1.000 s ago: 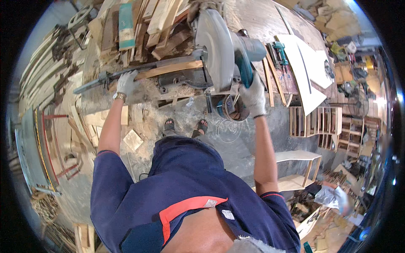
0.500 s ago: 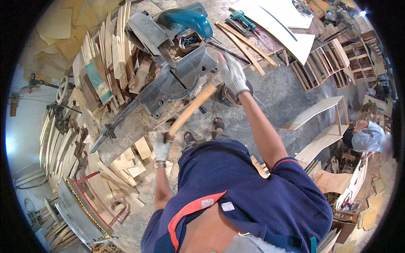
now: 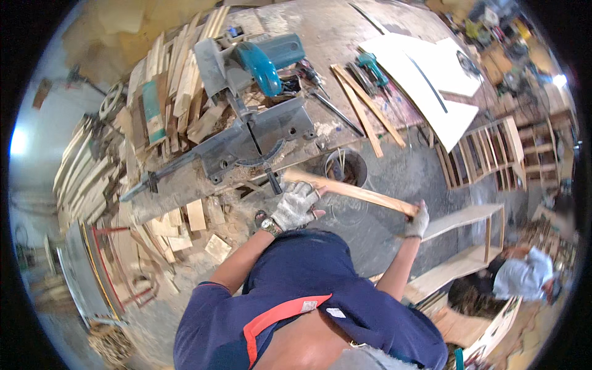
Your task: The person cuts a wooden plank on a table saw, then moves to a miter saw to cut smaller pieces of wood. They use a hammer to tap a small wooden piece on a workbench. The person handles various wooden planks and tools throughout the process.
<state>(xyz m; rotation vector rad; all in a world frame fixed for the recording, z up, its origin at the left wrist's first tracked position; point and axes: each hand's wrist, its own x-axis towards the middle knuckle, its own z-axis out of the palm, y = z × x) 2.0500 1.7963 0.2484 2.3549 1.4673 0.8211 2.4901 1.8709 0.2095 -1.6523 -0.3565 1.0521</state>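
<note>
Both gloved hands grip one wooden strip [image 3: 351,192] — left hand [image 3: 296,206] near its end by the miter saw [image 3: 246,132], right hand [image 3: 417,221] at the other. Step in hand, likely: carrying it clear — next needs a steady two-handed swing.

Grey dusty floor [image 3: 394,185] lies open right of the gloved hands. Ahead, the grey metal mitre saw with teal motor [image 3: 253,123] blocks passage; pale wooden offcuts [image 3: 185,222] crowd the left, a round dark bucket [image 3: 345,168] just beyond.
</note>
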